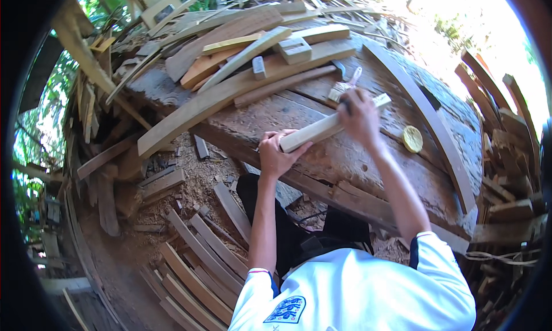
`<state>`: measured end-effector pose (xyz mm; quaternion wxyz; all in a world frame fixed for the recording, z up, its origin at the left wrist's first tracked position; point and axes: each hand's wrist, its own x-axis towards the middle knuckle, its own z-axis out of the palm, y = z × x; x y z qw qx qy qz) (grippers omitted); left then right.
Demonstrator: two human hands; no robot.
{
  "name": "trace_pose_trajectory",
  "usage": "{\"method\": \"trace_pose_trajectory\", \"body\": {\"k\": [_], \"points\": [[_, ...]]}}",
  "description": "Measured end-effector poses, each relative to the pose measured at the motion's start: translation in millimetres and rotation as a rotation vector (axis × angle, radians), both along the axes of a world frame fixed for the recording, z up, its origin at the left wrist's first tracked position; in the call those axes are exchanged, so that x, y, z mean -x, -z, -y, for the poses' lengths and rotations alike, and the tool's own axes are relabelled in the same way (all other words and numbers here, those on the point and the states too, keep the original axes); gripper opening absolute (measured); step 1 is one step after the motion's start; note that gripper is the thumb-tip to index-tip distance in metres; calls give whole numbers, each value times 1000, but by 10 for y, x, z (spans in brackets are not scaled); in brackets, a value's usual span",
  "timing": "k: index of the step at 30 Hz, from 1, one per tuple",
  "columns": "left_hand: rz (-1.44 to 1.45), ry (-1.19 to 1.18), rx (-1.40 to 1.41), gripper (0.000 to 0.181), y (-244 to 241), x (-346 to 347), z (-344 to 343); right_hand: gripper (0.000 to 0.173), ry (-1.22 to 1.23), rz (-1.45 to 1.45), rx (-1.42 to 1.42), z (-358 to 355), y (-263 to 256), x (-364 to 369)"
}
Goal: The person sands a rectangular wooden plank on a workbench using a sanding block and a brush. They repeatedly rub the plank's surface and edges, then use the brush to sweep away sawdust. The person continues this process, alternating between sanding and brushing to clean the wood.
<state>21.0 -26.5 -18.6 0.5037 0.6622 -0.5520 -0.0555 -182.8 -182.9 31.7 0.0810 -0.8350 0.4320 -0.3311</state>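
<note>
A pale squared wooden bar [310, 131] lies slantwise over the workbench [250, 119]. My left hand [277, 155] grips its near left end, thumb along the front side. Farther up the bar, my right hand [360, 115] is closed around a small dark object resting on the top face; the fingers hide most of it, so its kind cannot be told. The bar's far end, bearing writing, shows past the right hand. Just beyond that hand is a paintbrush [343, 89] with pale bristles. A round yellowish disc [412, 139] sits to the right.
A long curved board [424, 126] borders the bench's right side. Another curved board [194, 115], a brown wooden handle [284, 87] and small blocks [294, 50] lie at the back left. Curved wooden strips [198, 279] and shavings cover the ground. Offcuts [513, 150] stand stacked at right.
</note>
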Motion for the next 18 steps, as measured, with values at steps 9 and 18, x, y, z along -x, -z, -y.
{"method": "trace_pose_trajectory", "body": {"k": [9,18], "points": [[70,50,28,50,150,-97,-21,34,-576,16,109,-569,-167,-182],[28,4,-2,46,39,-11,-8,24,164,-104,92,315,-58,488]]}}
